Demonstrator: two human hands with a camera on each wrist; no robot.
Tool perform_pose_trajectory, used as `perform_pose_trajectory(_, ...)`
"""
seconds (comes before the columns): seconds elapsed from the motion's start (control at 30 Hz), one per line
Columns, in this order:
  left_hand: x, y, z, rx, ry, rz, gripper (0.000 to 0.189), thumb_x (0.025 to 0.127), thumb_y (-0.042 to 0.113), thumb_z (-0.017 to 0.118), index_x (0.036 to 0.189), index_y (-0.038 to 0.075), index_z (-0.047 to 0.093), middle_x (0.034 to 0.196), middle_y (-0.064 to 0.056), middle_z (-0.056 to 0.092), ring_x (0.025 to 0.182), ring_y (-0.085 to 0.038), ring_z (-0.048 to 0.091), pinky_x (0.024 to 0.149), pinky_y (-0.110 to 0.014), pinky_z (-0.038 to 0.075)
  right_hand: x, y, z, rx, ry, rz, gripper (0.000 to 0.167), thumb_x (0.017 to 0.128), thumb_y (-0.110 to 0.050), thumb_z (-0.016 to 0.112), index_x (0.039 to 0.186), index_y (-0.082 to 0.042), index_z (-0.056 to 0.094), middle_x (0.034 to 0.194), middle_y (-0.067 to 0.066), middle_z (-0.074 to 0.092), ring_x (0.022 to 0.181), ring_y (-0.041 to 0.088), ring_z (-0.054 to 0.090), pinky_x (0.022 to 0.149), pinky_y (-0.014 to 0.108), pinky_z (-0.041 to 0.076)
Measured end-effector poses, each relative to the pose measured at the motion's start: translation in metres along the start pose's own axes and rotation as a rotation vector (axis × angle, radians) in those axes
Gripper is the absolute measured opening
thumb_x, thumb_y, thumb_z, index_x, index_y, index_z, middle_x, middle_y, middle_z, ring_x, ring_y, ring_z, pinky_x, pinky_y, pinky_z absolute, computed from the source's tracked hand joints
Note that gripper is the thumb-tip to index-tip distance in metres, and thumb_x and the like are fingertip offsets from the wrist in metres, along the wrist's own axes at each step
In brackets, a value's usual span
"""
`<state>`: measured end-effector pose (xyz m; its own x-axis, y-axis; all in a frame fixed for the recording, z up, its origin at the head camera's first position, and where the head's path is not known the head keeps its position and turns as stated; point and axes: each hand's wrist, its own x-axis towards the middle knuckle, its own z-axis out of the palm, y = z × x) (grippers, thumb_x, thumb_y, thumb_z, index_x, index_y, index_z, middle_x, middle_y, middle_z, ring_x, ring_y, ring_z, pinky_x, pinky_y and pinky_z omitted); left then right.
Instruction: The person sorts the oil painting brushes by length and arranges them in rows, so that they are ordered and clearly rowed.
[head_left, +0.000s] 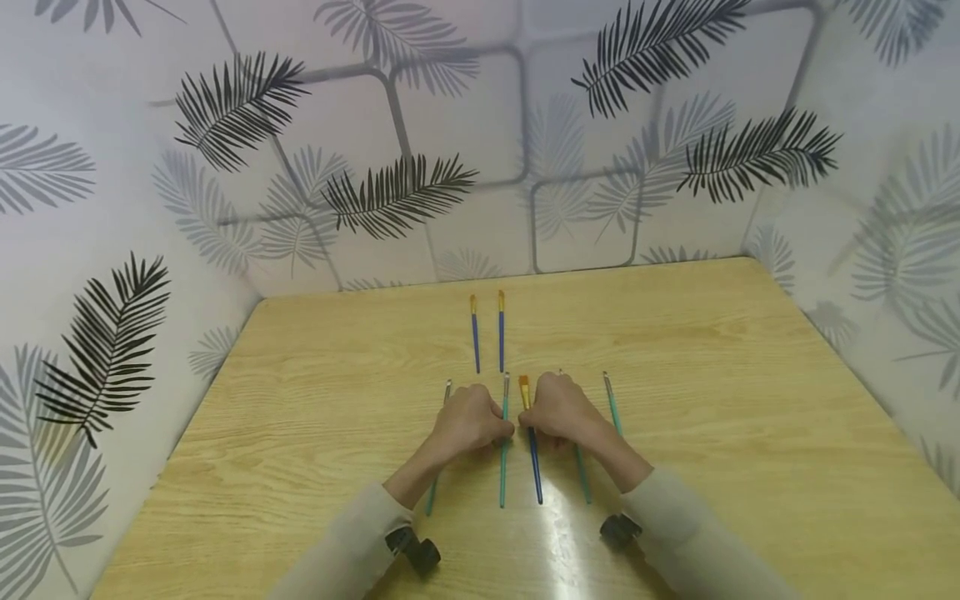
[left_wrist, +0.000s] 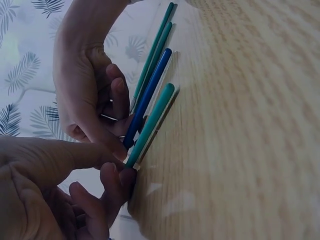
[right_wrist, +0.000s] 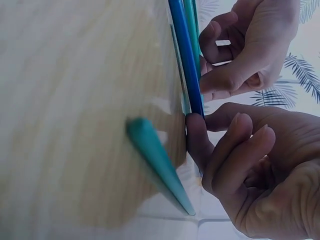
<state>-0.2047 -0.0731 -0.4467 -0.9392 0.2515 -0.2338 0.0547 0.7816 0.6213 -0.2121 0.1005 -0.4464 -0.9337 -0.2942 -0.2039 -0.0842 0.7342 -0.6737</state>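
Observation:
In the head view my left hand (head_left: 468, 421) pinches a teal-handled paintbrush (head_left: 502, 483) between thumb and fingers, its bristles pointing away. Just to the right, my right hand (head_left: 562, 408) pinches a blue-handled paintbrush (head_left: 536, 471) with a wide orange-brown tip. Both brushes lie along the wood surface, side by side with a small gap. Another teal paintbrush (head_left: 432, 498) lies partly hidden beneath the left hand and wrist. Under the right hand is one more teal paintbrush (head_left: 582, 475). The left wrist view shows the pinched teal handle (left_wrist: 152, 120) beside the blue handle (left_wrist: 150, 95).
Two purple-blue paintbrushes (head_left: 502, 342) lie farther back, bristles toward the wall. A teal paintbrush (head_left: 612, 407) rests to the right, partly behind the right forearm. The wooden table (head_left: 337, 358) meets a leaf-patterned wall covering (head_left: 465, 225) at its back and sides.

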Motion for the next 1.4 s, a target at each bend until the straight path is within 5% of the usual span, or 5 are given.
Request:
perform_pose_trajectory(0.3,-0.002,-0.006,-0.005,-0.029,-0.022,0.005,0.043,0.085,0.01,0.075,0.048,0.012,0.054,0.047,-0.005,0.062,0.039,-0.012,0.06,0.037,-0.018,0.021,-0.002,0.005,-0.003,0.042,-0.006,-0.017,0.032,0.087,-0.006,0.068,0.057,0.002,0.065,0.049,0.008,0.063,0.036,0.015,0.059,0.038,0.026,0.05)
perform_pose_trajectory(0.53,-0.006,-0.011,-0.008,-0.05,-0.006,0.055,0.048,0.084,0.006,0.071,0.046,0.017,0.045,0.04,0.009,0.04,0.036,-0.004,0.036,0.037,-0.018,0.024,-0.001,0.008,-0.006,0.096,-0.034,-0.036,0.033,0.093,-0.008,0.066,0.061,0.001,0.067,0.055,0.007,0.068,0.037,0.013,0.059,0.039,0.026,0.05)
perform_pose_trajectory(0.8,-0.012,-0.012,-0.018,-0.052,0.009,0.036,0.046,0.085,0.009,0.072,0.047,0.017,0.046,0.041,0.009,0.043,0.038,-0.005,0.038,0.038,-0.019,0.022,0.001,0.012,-0.011,0.155,-0.062,-0.05,0.031,0.096,-0.009,0.064,0.066,0.0,0.068,0.06,0.007,0.07,0.037,0.011,0.058,0.041,0.026,0.052)
perform_pose_trajectory(1.17,-0.024,-0.029,-0.027,-0.074,0.033,0.04,0.045,0.082,0.004,0.066,0.048,0.018,0.041,0.042,0.01,0.035,0.037,-0.005,0.031,0.037,-0.018,0.023,0.004,0.011,-0.016,0.217,-0.07,0.017,0.012,0.094,-0.01,0.069,0.093,0.002,0.07,0.074,0.009,0.074,0.043,0.016,0.063,0.045,0.029,0.056)
perform_pose_trajectory(1.4,-0.028,-0.035,-0.032,-0.11,0.019,0.028,0.024,0.085,0.003,0.067,0.061,0.005,0.064,0.049,0.004,0.055,0.043,-0.016,0.062,0.039,-0.016,0.032,0.003,0.011,-0.021,0.25,-0.092,-0.039,0.022,0.098,-0.012,0.069,0.107,0.008,0.068,0.077,0.011,0.075,0.041,0.013,0.059,0.043,0.028,0.054)
